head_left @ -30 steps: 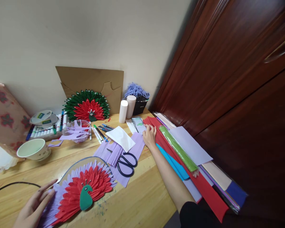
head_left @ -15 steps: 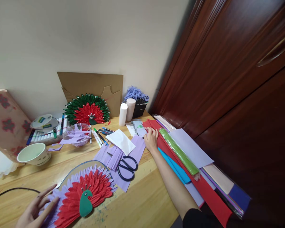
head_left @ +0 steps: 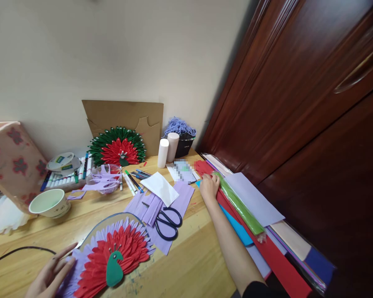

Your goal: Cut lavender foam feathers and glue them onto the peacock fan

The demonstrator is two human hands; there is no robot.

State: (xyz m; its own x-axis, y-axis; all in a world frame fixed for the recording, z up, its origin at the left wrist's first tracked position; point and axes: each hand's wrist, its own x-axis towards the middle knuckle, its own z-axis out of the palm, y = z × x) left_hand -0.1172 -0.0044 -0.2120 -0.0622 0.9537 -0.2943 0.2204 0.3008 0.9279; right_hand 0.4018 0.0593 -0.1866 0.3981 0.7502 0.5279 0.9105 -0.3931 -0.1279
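My left hand (head_left: pixel 51 273) lies at the left edge of a round fan decorated as a peacock, its fingers stretched over the purple petals (head_left: pixel 69 275) and the rim. Layered red petals (head_left: pixel 96 265) and a green bird's body (head_left: pixel 114 271) cover the fan's middle. At the right side of the table, my right hand (head_left: pixel 209 187) has its fingers curled on a long folded red paper (head_left: pixel 224 200), close to the end of a green wrapped bundle (head_left: pixel 240 207). Blue paper (head_left: pixel 236 223) shows beneath the red one. The fingertips are partly hidden.
Black-handled scissors (head_left: pixel 168 223) lie on purple paper strips (head_left: pixel 182 194), near a white packet (head_left: pixel 160 188) and a phone (head_left: pixel 185 171). Behind stand white bottles (head_left: pixel 163 153), a green-and-red peacock (head_left: pixel 121 145) and cardboard (head_left: pixel 124 114). A bowl (head_left: pixel 49 203) sits left; a wooden cabinet (head_left: pixel 298 103) borders the right.
My right hand has shifted right and slightly nearer along the red paper, whose far end now lies farther from the phone. My left hand stays on the fan. The view has shifted slightly.
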